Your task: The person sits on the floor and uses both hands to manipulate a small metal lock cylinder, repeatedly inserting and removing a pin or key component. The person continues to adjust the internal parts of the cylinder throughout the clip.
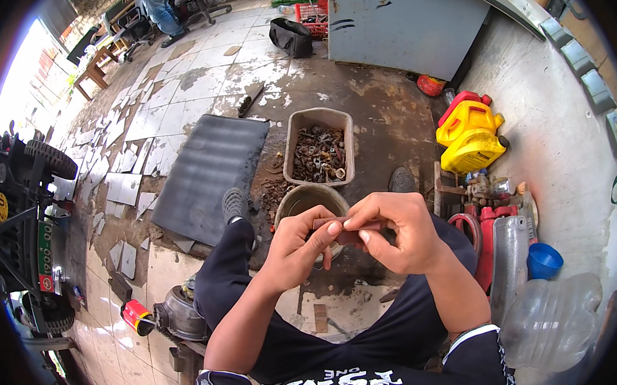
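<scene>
My left hand (298, 244) and my right hand (404, 236) meet in front of me, fingers closed on a small reddish-brown strip (351, 236) between them. It looks like a folded piece of sandpaper, though the fingers cover much of it. Just beneath my hands stands a round grey bucket (281, 206), partly hidden by my left hand. Beyond it a rectangular grey tub (290, 140) holds many rusty nuts, bolts and other small metal parts (318, 154). More rusty bits (275, 191) lie on the floor left of the bucket.
A dark rubber mat (209, 178) lies to the left, near broken tiles (124, 188). Yellow jugs (472, 148), a blue funnel (544, 260) and a large clear bottle (554, 320) line the right wall. A motor-like metal part (181, 314) sits at lower left. A person (158, 10) stands far off.
</scene>
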The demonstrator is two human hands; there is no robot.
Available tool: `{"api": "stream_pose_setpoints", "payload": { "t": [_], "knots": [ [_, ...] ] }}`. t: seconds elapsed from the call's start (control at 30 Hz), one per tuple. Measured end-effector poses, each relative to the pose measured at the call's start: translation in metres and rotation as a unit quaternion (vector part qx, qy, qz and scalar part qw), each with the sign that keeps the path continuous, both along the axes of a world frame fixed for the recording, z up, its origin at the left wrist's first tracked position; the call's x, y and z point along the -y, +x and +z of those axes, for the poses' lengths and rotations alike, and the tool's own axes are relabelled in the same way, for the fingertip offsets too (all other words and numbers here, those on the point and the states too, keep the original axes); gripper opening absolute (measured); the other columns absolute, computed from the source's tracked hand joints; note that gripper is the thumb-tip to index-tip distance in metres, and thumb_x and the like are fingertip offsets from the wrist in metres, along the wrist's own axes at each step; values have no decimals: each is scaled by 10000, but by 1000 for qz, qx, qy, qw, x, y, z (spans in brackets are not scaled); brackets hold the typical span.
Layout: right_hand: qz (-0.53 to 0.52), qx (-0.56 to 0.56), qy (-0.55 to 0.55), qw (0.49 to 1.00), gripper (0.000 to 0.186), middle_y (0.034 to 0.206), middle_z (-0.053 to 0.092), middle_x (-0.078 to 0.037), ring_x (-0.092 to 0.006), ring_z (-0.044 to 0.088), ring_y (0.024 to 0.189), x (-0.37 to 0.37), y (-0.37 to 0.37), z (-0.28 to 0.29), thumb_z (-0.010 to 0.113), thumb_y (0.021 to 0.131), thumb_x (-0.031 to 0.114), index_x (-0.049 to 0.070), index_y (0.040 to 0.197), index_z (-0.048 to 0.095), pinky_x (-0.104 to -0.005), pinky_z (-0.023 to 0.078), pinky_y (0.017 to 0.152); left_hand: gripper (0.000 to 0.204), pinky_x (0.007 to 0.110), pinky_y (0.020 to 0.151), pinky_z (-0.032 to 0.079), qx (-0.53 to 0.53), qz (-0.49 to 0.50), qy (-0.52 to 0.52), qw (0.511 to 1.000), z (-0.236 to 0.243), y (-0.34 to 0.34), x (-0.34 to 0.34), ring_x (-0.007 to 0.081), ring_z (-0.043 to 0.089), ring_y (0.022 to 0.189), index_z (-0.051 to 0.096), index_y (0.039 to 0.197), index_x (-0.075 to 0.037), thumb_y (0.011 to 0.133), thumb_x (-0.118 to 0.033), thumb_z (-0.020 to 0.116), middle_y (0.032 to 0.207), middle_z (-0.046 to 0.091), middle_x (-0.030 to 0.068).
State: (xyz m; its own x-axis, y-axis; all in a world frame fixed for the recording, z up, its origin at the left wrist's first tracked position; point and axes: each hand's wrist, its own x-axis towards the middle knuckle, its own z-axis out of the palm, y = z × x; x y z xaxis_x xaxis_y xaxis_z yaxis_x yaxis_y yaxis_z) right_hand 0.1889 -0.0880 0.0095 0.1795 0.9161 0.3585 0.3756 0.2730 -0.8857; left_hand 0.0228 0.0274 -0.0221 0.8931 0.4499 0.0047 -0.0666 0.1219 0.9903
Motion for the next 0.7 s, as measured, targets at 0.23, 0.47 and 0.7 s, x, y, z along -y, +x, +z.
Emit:
{"api": "stream_pose_setpoints", "payload": {
  "t": [0.23, 0.47, 0.7],
  "knots": [
    [2, -270, -165, 949, 146, 795, 705, -59, -68, 654, 712, 1, -6, 10, 709, 861, 45, -28, 984, 675, -202, 520, 587, 341, 241, 528, 462, 36, 45, 144, 988, -2, -3, 2, 111, 596, 564, 614, 799, 40, 972, -251, 572, 655, 620, 63],
    [-43, -18, -26, 999, 112, 786, 718, -88, -109, 683, 680, -5, -6, 9, 721, 830, 48, -1, 931, 726, -217, 539, 614, 334, 241, 530, 469, 36, 64, 169, 983, -3, -3, -1, 117, 607, 577, 622, 816, 42, 965, -253, 578, 673, 632, 66],
    [-67, 188, 146, 969, 74, 841, 694, -90, -205, 689, 700, -7, -6, -3, 713, 801, 39, 33, 873, 697, -287, 553, 609, 299, 252, 508, 478, 83, -25, -177, 980, -1, -8, 0, 114, 596, 610, 574, 940, 41, 978, -255, 575, 728, 563, 47]
  ]
}}
